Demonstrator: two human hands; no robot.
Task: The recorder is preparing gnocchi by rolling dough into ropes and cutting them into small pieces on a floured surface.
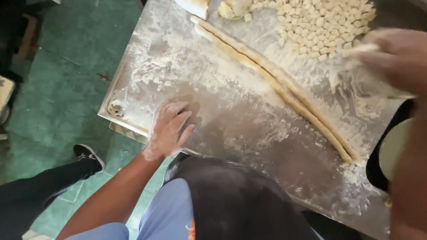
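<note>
- The left hand (169, 129) lies flat and open on the floured metal table (231, 129), fingers spread a little, holding nothing.
- The right hand (393, 55) is blurred; one cannot tell if it grips something.
- Two long dough ropes (284, 86) lie side by side, touching, between both hands.
- One heap of many small cut dough pieces (320, 24) is at the far edge, just beside the right hand.
- One black shoe (89, 156) stands on the green floor.
</note>
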